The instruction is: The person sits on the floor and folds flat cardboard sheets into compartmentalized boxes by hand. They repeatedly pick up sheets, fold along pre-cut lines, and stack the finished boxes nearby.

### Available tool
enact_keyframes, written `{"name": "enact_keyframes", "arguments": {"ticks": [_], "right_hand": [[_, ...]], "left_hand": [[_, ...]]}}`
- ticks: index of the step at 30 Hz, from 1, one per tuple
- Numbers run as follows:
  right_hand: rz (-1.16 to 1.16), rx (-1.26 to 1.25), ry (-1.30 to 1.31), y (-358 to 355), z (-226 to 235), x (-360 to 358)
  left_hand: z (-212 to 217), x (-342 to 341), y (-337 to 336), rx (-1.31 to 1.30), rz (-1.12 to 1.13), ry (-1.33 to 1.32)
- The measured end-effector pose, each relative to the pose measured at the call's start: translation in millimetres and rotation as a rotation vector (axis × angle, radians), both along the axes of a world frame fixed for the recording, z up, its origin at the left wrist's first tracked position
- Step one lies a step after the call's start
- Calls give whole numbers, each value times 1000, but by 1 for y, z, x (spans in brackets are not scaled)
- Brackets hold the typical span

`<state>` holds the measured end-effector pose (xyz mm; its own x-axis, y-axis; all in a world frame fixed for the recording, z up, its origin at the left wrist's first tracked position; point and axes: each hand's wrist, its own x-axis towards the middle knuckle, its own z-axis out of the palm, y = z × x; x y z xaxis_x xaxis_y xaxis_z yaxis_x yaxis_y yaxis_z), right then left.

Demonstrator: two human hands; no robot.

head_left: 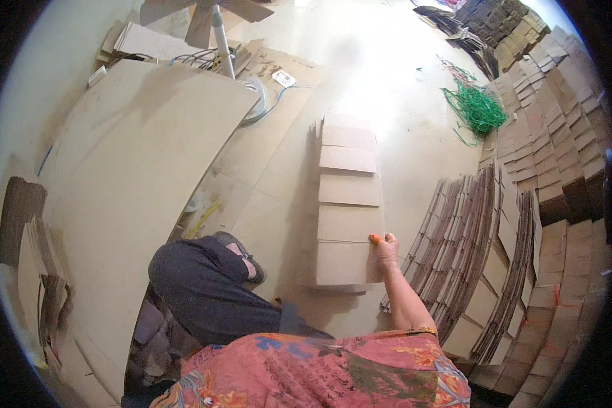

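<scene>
My right hand (387, 250) reaches forward and is closed on the right edge of a long stack of brown cardboard panels (349, 221). An orange covering (375, 239) shows at one fingertip, over the cardboard's face. The stack stretches away from me over the floor, with its panels overlapping in a row like shingles. Fingers under the cardboard edge are hidden. My left hand is outside the picture.
A large pale board tabletop (149, 129) fills the left. Bundles of flat cardboard (449, 238) stand right of my arm, beside tall cardboard stacks (551, 122). Green strapping (479, 109) lies on the floor beyond. A fan (217, 30) stands at the far left.
</scene>
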<state>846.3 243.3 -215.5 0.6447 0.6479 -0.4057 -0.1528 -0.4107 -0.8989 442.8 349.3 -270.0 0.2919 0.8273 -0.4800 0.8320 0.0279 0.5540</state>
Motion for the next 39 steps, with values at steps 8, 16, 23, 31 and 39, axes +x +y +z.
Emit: {"name": "enact_keyframes", "arguments": {"ticks": [8, 16, 23, 31, 39], "right_hand": [[14, 78, -15, -3, 59, -24], [316, -220, 16, -19, -55, -12], [371, -22, -85, 53, 28, -100], [681, 683, -129, 92, 198, -281], [1331, 933, -391, 33, 238, -384]], "left_hand": [[22, -132, -124, -91, 36, -1], [120, -228, -274, 132, 207, -157], [286, -217, -234, 659, 635, -151], [353, -380, -147, 1109, 625, 619], [388, -455, -74, 709, 459, 814]]}}
